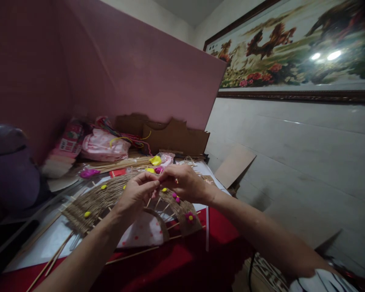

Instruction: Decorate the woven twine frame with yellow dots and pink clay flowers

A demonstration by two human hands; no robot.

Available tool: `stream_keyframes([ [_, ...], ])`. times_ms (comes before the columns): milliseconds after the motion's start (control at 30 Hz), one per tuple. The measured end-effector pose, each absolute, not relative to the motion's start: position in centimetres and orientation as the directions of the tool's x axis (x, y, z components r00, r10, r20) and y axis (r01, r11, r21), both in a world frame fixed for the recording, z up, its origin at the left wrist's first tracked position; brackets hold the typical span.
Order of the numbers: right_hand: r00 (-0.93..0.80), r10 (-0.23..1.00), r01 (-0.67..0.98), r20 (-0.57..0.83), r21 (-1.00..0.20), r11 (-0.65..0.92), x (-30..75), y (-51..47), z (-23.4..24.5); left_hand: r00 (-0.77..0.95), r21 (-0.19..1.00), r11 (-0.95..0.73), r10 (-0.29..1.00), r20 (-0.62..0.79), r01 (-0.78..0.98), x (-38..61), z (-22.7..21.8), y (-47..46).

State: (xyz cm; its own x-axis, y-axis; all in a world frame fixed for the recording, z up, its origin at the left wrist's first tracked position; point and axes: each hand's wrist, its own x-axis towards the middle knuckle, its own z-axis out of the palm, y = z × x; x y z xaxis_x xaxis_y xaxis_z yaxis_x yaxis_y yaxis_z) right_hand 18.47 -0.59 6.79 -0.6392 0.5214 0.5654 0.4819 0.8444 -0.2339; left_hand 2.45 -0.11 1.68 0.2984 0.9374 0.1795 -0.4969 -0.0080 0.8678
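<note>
Above a fan-shaped piece of twine woven over thin sticks (114,194), my left hand (136,191) and my right hand (187,184) meet fingertip to fingertip. Both are closed in a pinch, and whatever lies between the fingers is too small and hidden to name. Yellow dots (87,214) sit on the twine, with magenta dots (176,197) and a magenta flower with a yellow centre (190,217) on its right side. White cloth with red spots (142,231) fills the inner half-round. Yellow and magenta lumps (155,161) lie just beyond my fingers.
A red cloth (182,267) covers the table's near part, under a white sheet (48,239). Behind lie a bundle of thin sticks (118,164), a spotted cloth bag (105,145) and torn cardboard (176,136). Loose sticks (53,255) rest at front left. A tiled wall (292,162) bounds the right.
</note>
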Motion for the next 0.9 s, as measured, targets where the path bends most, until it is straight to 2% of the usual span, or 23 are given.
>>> stream_keyframes([
  [133, -0.643, 0.519, 0.486, 0.563, -0.223, 0.845, 18.0, -0.5, 7.5, 0.262, 0.855, -0.023, 0.948, 0.184, -0.518, 2.3, 2.3, -0.5],
  [333, -0.625, 0.558, 0.508, 0.545, -0.259, 0.822, 17.8, -0.1, 7.9, 0.26, 0.852, -0.102, 0.928, 0.268, -0.514, 2.0, 1.9, -0.2],
  [633, -0.66, 0.511, 0.529, 0.551, -0.142, 0.837, 17.4, -0.1, 8.0, 0.206, 0.846, -0.112, 0.945, 0.252, -0.521, 1.9, 2.0, -0.2],
  [900, -0.662, 0.488, 0.521, 0.569, -0.118, 0.845, 17.5, 0.2, 8.7, 0.241, 0.811, -0.054, 0.941, 0.237, -0.583, 1.8, 2.2, -0.4],
])
